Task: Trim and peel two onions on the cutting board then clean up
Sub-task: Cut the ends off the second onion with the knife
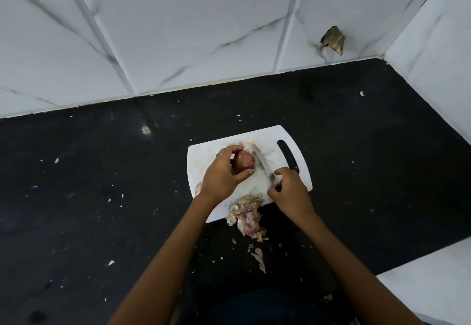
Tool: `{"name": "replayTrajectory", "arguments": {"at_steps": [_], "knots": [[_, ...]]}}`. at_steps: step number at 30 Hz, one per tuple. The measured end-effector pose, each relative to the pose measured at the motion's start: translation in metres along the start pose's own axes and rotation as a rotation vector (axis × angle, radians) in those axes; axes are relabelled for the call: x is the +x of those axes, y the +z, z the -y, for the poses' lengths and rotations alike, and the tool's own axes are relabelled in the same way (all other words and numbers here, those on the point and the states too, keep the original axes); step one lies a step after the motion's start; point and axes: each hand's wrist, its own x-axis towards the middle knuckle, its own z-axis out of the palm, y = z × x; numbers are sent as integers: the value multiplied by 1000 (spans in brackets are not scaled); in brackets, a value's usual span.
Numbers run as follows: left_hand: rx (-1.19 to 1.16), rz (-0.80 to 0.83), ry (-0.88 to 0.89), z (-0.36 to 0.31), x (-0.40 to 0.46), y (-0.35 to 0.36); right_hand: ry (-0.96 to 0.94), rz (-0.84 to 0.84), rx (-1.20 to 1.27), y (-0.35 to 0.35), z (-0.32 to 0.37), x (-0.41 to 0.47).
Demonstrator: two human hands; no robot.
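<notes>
The onion [246, 159] sits on the far middle of the cutting board [204, 156], still wearing its reddish-brown skin, and I have my left hand [224, 174] curled over it from the near left, fingers on top and thumb on the near side, gripping it so it cannot roll. The knife [262, 162] lies just to its right, blade angled toward the far left with the edge right beside the onion's right end; I cannot tell whether it is touching yet. My right hand [290, 192] is closed round the knife's handle at the board's near right edge. A pale pink shape, which I take for the second onion [198, 188], peeks out under my left wrist at the board's near left side. A pile of peels [246, 216] spills off the near edge onto the dark counter [102, 197], with more scraps scattered around. I judge this to be the trimming of the second onion's end, with peeling and clean-up yet to do. The next move calls for a steady downward cut through the tip, keeping my left fingertips tucked clear of the blade
</notes>
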Motion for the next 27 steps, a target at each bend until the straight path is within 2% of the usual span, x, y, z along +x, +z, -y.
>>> {"name": "replayTrajectory", "arguments": {"at_steps": [6, 10, 14, 20, 27], "knots": [[128, 32, -2, 0, 1, -4, 93, -92, 211, -4, -2, 6], [268, 79, 14, 5, 1, -14, 132, -36, 412, -12, 6, 5], [311, 88, 30, 12, -3, -20, 154, 34, 560, -11, 17, 7], [257, 8, 34, 16, -10, -16, 81, 74, 437, -7, 23, 5], [267, 4, 95, 11, -4, -11, -14, 65, 275, -9, 21, 0]]}}
